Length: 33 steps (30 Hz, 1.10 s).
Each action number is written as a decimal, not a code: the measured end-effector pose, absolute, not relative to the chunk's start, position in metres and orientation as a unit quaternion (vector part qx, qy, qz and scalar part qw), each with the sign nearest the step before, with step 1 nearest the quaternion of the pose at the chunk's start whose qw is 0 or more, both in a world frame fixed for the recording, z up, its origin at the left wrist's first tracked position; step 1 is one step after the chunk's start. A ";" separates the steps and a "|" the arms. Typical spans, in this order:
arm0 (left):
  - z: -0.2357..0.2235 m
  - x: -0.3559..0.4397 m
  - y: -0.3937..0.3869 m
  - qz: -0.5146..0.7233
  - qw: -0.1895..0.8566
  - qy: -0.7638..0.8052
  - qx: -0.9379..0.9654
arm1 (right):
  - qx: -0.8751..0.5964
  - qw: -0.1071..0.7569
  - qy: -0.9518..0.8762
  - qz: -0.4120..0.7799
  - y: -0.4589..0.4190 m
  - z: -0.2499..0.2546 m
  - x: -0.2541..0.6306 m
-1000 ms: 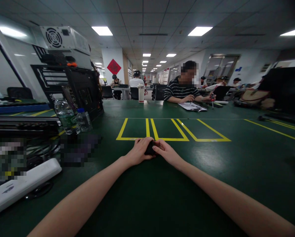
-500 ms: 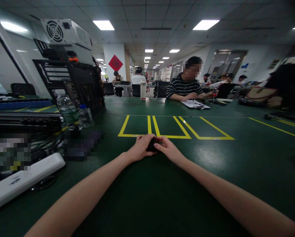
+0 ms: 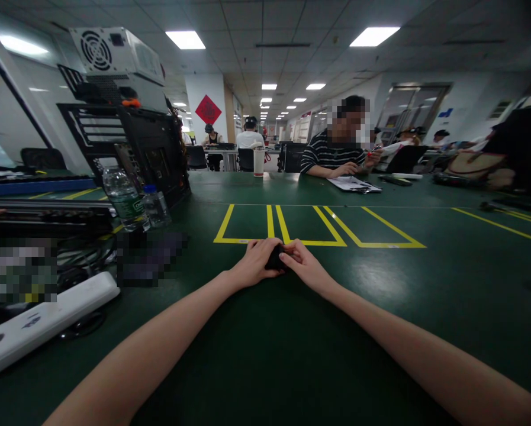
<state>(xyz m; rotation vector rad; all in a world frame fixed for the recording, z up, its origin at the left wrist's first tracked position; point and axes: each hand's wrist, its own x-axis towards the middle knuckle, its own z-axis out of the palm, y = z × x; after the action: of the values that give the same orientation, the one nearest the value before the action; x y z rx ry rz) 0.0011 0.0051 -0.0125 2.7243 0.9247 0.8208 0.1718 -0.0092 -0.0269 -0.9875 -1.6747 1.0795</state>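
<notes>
In the head view, a small black object (image 3: 274,258) lies between my two hands, just in front of the yellow tape outlines on the green table (image 3: 265,343). Its kind does not show, as my fingers cover much of it. My left hand (image 3: 260,260) is curled around its left and far side, thumb on the near side. From the right, my right hand (image 3: 303,263) pinches at its edge with thumb and fingertips. Whatever those fingertips grip at the edge is too small to make out.
Yellow tape frames (image 3: 309,242) mark the table beyond my hands. To the left are a white power strip (image 3: 47,322), water bottles (image 3: 121,192) and an open computer case (image 3: 152,151). A paper cup (image 3: 258,161) and a co-worker with a clipboard (image 3: 354,184) are across the table.
My right hand has shifted slightly right, its fingers more bunched, and more of the black object shows. Across the table, the co-worker's raised hand has moved up.
</notes>
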 end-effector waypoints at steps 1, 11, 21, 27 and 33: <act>-0.012 0.001 0.005 0.273 0.074 0.307 0.909 | -0.403 0.442 -0.672 0.436 -0.008 -0.027 0.172; -0.013 0.003 0.005 0.270 0.072 0.317 0.906 | -0.360 0.420 -0.700 0.452 -0.015 -0.024 0.175; -0.014 0.002 0.006 0.277 0.068 0.306 0.908 | -0.392 0.440 -0.668 0.454 -0.007 -0.026 0.173; -0.013 0.002 0.005 0.276 0.073 0.305 0.909 | -0.361 0.418 -0.694 0.462 -0.012 -0.024 0.176; -0.012 0.003 0.006 0.276 0.074 0.305 0.909 | -0.364 0.436 -0.683 0.459 -0.012 -0.024 0.175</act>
<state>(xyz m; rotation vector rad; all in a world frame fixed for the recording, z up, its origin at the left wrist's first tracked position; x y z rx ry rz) 0.0025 0.0055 -0.0124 2.7268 0.9142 0.8284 0.1746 -0.0124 -0.0242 -0.9064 -1.7000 1.1433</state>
